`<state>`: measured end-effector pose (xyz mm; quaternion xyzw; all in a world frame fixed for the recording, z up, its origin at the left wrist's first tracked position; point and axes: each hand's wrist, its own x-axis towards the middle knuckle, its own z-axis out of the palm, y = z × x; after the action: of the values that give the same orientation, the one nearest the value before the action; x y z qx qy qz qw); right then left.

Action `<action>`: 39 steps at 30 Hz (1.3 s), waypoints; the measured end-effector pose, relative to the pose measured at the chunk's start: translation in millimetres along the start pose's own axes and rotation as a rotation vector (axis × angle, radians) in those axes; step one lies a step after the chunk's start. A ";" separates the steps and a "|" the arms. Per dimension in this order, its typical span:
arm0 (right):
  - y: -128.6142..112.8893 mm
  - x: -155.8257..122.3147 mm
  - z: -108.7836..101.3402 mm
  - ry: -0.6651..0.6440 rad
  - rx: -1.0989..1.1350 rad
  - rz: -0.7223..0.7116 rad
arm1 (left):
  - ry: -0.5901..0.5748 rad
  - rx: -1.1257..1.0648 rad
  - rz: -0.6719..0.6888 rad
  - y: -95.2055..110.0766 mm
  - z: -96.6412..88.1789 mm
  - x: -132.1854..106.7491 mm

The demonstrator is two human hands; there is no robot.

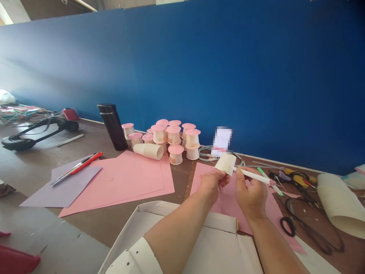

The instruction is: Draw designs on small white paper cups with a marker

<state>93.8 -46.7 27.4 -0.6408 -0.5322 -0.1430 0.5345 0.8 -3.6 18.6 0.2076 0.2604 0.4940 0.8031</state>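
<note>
My left hand (212, 184) is closed on a small white paper cup (225, 163), held tilted above a pink sheet (219, 198). In my right hand (251, 192) is a white marker (256, 176) with a pinkish end, and its tip touches or nearly touches the cup's side. Beyond my hands, to the left, stand several white paper cups topped with pink discs (176, 150), some stacked on others. A nested stack of plain paper cups (148, 150) lies on its side in front of them.
Pink sheets (122, 182) and a lilac sheet (71, 190) lie left, with a red utility knife (76, 168) on top. A black bottle (112, 127) stands behind. A white box lid (159, 209) is near me. Right are scissors (288, 226), cables, and a white roll (340, 205).
</note>
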 end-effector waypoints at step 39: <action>-1.4 -1.1 1.8 -0.025 -0.016 -0.059 | -0.034 -0.004 0.005 0.9 2.1 -1.9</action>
<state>91.5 -46.0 26.7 -0.6310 -0.5562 -0.1549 0.5182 0.8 -5.1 21.2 0.2148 0.2453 0.4931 0.8066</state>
